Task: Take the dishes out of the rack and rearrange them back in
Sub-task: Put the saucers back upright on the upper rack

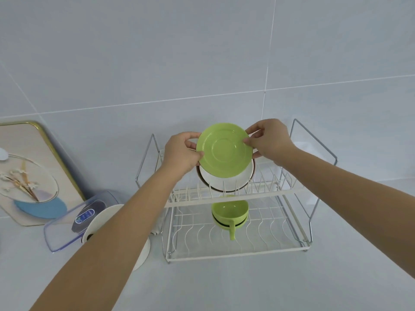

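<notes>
Green saucer point(225, 151) is held upright above the upper tier of the two-tier dish rack point(233, 194), its face turned toward the camera. The left hand point(182, 153) grasps its left edge, thumb on the front and fingers curled behind the rim; the right hand point(268, 140) pinches the right edge, fingertips on the front face.

Just behind and below the saucer, a white plate with a dark rim point(226, 182) stands on edge among the white prongs of the upper tier; the saucer overlaps its upper part, and whether the two touch cannot be told. The slots to the right of this plate hold nothing visible.

On the lower tier, a green cup point(230, 212) sits near the middle, its handle pointing toward the front, resting on what looks like another green piece with a dark band between them.

Left of the rack on the pale counter point(224, 286), a white plate point(105, 215) lies partly hidden under the left forearm. Beside it sits a clear plastic container with a blue-labelled item inside point(80, 218). A gold-edged tray with a floral print point(27, 171) leans against the tiled wall point(157, 52).
</notes>
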